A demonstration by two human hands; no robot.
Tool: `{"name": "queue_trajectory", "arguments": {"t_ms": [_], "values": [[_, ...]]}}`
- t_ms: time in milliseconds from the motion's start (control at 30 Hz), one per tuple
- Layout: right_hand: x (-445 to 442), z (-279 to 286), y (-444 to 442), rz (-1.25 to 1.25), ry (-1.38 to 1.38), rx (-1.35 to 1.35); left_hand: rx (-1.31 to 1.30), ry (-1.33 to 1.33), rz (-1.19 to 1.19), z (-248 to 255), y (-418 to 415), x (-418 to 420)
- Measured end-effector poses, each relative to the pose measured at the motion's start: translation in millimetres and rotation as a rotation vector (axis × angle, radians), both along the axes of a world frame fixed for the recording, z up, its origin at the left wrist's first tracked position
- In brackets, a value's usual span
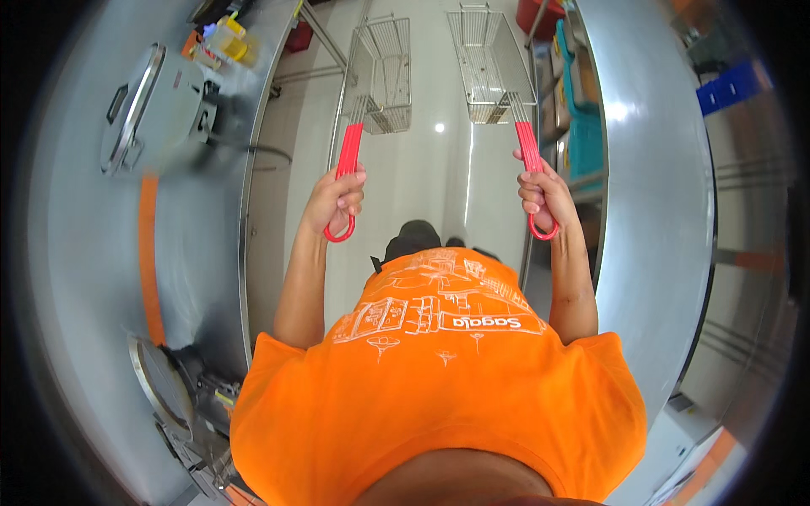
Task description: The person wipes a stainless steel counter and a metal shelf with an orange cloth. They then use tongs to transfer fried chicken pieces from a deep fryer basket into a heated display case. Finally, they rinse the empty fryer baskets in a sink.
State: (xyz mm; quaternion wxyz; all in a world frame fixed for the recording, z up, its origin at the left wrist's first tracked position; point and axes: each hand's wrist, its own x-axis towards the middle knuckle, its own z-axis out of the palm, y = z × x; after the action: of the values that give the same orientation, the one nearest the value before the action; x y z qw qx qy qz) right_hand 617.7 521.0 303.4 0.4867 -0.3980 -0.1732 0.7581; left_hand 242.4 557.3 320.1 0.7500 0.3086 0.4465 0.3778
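Note:
Each hand carries a wire fryer basket by its red coated handle. My left hand [338, 197] is closed around the left handle [350, 148], and the left fryer basket [390, 73] extends away from me over the floor. My right hand [545, 193] grips the right handle [529, 145], with the right fryer basket [487, 60] held out at about the same distance. Looped handle ends show below both fists. The two baskets hang side by side with a gap between them, and no food is visible inside either.
Steel counters run along the left [196, 253] and right [652, 190]. On the left one stand a lidded rice cooker [161, 107], bottles of yellow liquid [234, 45] and a round hot-plate appliance [164, 386]. Teal crates [585, 139] sit on shelving beneath the right counter. Pale floor [436, 171] lies between.

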Motion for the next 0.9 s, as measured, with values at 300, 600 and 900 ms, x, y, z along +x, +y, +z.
{"name": "queue_trajectory", "arguments": {"t_ms": [300, 600, 900], "values": [[81, -11, 410, -0.035, 0.013, 0.01, -0.036, -0.036, -0.041, -17, 382, 61], [169, 28, 783, 0.013, -0.035, 0.014, -0.071, -0.031, -0.098, 5, 835, 182], [299, 13, 1183, -0.088, 0.009, 0.042, -0.025, -0.043, -0.128, -7, 1278, 322]]}}
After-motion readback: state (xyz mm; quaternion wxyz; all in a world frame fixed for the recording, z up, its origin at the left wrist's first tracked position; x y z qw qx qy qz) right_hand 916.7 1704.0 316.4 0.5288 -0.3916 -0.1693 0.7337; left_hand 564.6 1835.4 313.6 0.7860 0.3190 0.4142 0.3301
